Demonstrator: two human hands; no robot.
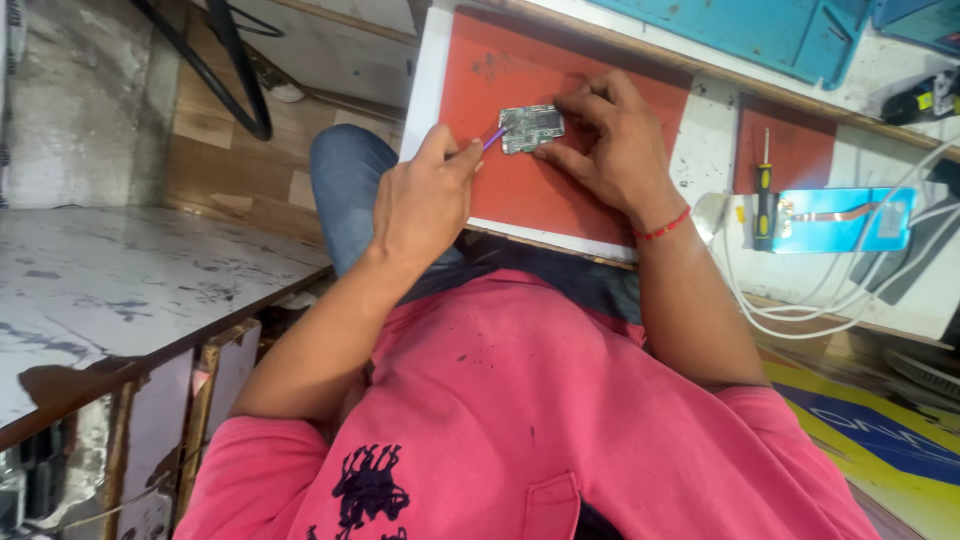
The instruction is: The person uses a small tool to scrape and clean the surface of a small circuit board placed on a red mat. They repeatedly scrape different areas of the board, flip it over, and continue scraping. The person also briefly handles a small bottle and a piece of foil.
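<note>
Nearest you: pink sweatshirt (520, 420) and jeans knee (345, 185), both below the bench edge. Your left hand (425, 205) is curled, thumb and forefinger pinching a thin purple tool (494, 137) like a pen; its tip meets the left edge of the small circuit board (531, 128). The board lies flat on the red mat (520, 190), just ahead of the left hand and under the fingertips of your right hand (610, 150). The right hand is spread, thumb against the board's near edge, fingers over its far right corner, pinning it down. Judgement: rest the left wrist on the mat so the tip doesn't skate, use light pressure and a shallow angle, and press down with the right hand, not sideways, or the board will slide. Hold the right fingertips on the edges, off the components. Further right, well apart from both hands: a yellow-handled screwdriver (764, 190), a blue phone part (850, 218), white cables (800, 310). Farthest: a blue mat (760, 30) at the back of the bench
</note>
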